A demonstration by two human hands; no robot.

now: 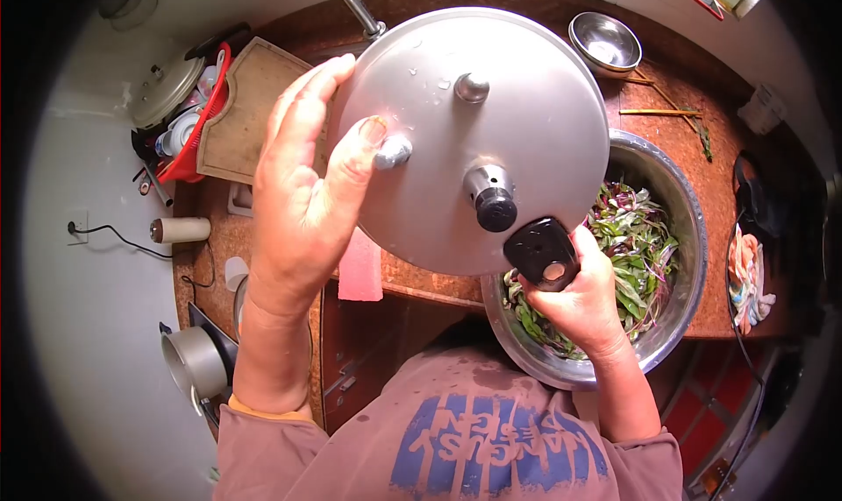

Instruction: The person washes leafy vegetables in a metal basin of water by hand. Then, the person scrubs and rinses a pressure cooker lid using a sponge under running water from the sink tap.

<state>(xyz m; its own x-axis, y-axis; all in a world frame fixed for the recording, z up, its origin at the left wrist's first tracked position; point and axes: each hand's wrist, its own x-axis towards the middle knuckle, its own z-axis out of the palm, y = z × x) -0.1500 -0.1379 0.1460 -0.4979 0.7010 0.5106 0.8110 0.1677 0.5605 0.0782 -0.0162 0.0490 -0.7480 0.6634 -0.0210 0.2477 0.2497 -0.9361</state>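
A basin holds leafy greens; left fingers spread beside lid, right fingers gripping handle.

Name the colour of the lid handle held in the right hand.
The lid handle is black, best seen in the head view.

The round silver metal lid hides part of the wide steel basin and its green-purple leaves; the right hand covers more leaves and some of the black plastic handle. The top edge cuts off the chrome pipe; the bottom edge, the brown printed shirt.
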